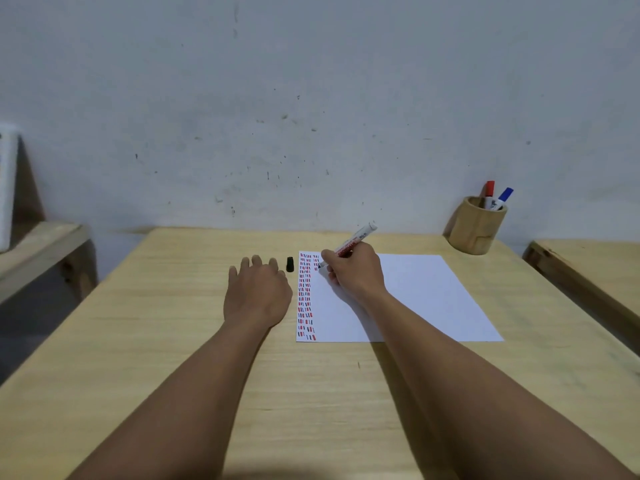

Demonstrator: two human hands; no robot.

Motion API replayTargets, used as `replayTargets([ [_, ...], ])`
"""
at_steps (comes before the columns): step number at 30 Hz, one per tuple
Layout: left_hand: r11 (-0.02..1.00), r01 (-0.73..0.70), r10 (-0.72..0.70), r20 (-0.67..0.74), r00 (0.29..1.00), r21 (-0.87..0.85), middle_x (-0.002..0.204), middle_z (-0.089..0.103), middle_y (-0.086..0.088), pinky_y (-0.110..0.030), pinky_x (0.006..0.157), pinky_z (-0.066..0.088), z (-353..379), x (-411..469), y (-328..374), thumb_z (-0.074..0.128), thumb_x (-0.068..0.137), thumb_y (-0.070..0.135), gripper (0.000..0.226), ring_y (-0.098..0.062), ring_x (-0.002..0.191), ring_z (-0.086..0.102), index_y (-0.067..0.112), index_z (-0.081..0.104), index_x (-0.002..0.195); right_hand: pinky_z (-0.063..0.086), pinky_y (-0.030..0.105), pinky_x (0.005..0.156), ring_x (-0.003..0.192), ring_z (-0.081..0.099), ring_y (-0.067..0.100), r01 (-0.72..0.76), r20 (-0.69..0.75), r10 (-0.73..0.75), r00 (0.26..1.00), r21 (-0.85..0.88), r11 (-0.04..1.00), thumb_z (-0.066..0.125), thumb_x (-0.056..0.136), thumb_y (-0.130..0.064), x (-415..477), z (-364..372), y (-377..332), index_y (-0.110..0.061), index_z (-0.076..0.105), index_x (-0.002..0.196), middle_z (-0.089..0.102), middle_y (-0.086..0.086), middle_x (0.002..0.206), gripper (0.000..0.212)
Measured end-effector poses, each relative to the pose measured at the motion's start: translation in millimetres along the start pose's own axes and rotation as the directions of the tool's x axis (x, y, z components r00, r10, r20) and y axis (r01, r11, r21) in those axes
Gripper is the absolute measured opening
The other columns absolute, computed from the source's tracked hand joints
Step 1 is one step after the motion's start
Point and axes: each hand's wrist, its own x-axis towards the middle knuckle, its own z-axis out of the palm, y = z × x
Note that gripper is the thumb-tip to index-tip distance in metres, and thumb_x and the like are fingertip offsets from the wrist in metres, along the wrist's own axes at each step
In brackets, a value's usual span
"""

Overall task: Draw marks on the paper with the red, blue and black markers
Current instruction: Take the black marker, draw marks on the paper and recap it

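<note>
Black marker (353, 242) uncapped, tip on paper (415, 296); red (489, 192), blue (504, 197) markers capped, upright.

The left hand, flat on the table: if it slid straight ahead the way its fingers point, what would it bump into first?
Probably nothing: ahead of the left hand lies bare table up to the wall. The black cap stands just right of that line, though depth is uncertain.

A white rectangular sheet of paper (415, 299) lay on the pale wooden table (173, 341), right of centre. Just left of its far corner stood a small black marker cap (290, 264), and left of that rested the left hand (258, 292). The right hand (353, 271) sat on the sheet's far left part, holding a white-barrelled marker (353, 241) (tip at the sheet). A round wooden cup (476, 226) stood behind the sheet at the table's far right, with a red-capped marker (489, 194) and a blue-capped marker (502, 199) in it.
</note>
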Motion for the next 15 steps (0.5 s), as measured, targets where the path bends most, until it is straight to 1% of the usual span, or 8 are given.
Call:
replayTargets([
  [2,1.000,0.004,-0.004,0.000,1.000,-0.011,0.132,0.056,-0.012,-0.049,0.115,0.027,0.4,0.8,-0.1,0.029,0.102,0.028,0.043,-0.031,0.133,0.042,0.013,0.056,0.132,0.047,0.025,0.055,0.061,0.068,0.017,0.010,0.005,-0.010,1.000,-0.014,1.000,0.067,0.086,-0.024,0.1,0.5,0.0,0.008,0.070,0.075,0.075,0.012,0.068,0.033],
  [3,1.000,0.003,-0.003,0.002,1.000,-0.011,0.131,0.056,-0.012,-0.049,0.115,0.028,0.8,0.9,-0.2,0.029,0.102,0.028,0.043,-0.031,0.132,0.042,0.013,0.056,0.131,0.046,0.025,0.054,0.059,0.066,0.017,0.015,0.006,-0.015,1.000,-0.017,1.000,0.067,0.086,-0.023,-0.3,0.6,-0.2,0.008,0.070,0.075,0.075,0.012,0.068,0.034],
  [6,1.000,-0.006,0.006,-0.015,1.000,-0.010,0.122,0.059,-0.012,-0.049,0.111,0.031,2.9,1.7,-1.4,0.029,0.100,0.027,0.039,-0.032,0.125,0.046,0.012,0.059,0.120,0.047,0.025,0.054,0.059,0.067,0.019,0.012,0.008,-0.012,1.000,-0.021,1.000,0.068,0.086,-0.023,0.5,1.8,0.8,0.009,0.070,0.075,0.075,0.014,0.068,0.034],
  [9,1.000,0.008,-0.008,-0.019,1.000,-0.027,0.120,0.059,-0.012,-0.048,0.109,0.033,1.9,1.1,-0.7,0.029,0.100,0.027,0.038,-0.032,0.123,0.047,0.012,0.060,0.118,0.053,0.031,0.058,0.066,0.072,0.026,0.010,0.021,-0.010,1.000,-0.020,1.000,0.068,0.085,-0.024,1.7,2.0,0.9,0.009,0.070,0.076,0.075,0.015,0.069,0.034],
  [10,0.999,0.010,-0.011,-0.020,1.000,-0.034,0.120,0.059,-0.012,-0.048,0.109,0.033,1.9,1.2,-0.7,0.029,0.100,0.027,0.039,-0.031,0.123,0.047,0.012,0.060,0.118,0.053,0.032,0.058,0.064,0.071,0.026,0.011,0.026,-0.011,1.000,-0.021,1.000,0.067,0.085,-0.023,1.9,1.4,0.8,0.010,0.070,0.076,0.075,0.016,0.069,0.034],
  [12,0.999,0.014,-0.015,-0.025,1.000,-0.029,0.120,0.059,-0.012,-0.048,0.109,0.033,0.8,0.9,-0.4,0.029,0.100,0.026,0.039,-0.032,0.122,0.047,0.012,0.060,0.118,0.050,0.030,0.056,0.059,0.065,0.022,0.014,0.035,-0.013,0.999,-0.029,0.999,0.066,0.085,-0.021,1.8,0.7,0.3,0.012,0.069,0.076,0.074,0.019,0.071,0.034],
  [15,0.999,0.027,-0.028,-0.017,0.999,-0.040,0.119,0.060,-0.012,-0.048,0.109,0.033,0.2,1.3,0.5,0.029,0.100,0.026,0.038,-0.032,0.122,0.048,0.011,0.061,0.116,0.046,0.027,0.055,0.059,0.063,0.019,0.002,0.031,-0.001,1.000,-0.023,1.000,0.066,0.084,-0.022,0.9,-0.2,-0.3,0.011,0.069,0.077,0.074,0.019,0.072,0.034],
])
